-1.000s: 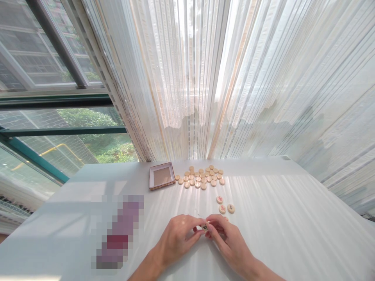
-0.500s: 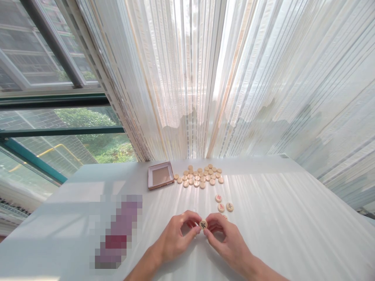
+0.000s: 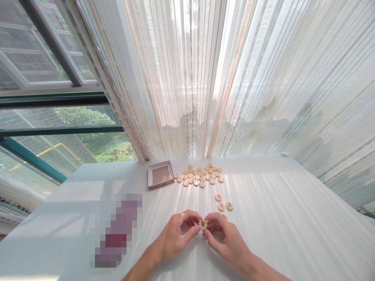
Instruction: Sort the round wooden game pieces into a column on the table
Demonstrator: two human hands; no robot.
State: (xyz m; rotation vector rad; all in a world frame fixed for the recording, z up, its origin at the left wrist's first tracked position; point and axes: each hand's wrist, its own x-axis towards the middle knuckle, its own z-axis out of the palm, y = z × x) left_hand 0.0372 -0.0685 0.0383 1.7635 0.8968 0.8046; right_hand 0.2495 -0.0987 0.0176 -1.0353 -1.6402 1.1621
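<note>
Pinching a round wooden piece [image 3: 203, 223], its black character unreadable, left hand [image 3: 175, 239] and right hand [image 3: 227, 242] together.

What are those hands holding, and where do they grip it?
A round game piece, marked face up, pinched by its rim between the left hand and the right hand.

The chess piece [image 3: 203, 224] was a small round disc of pale wood, a dark character on its face turned toward me, its rim pinched between my left hand [image 3: 175, 236] and right hand [image 3: 227, 240].
</note>
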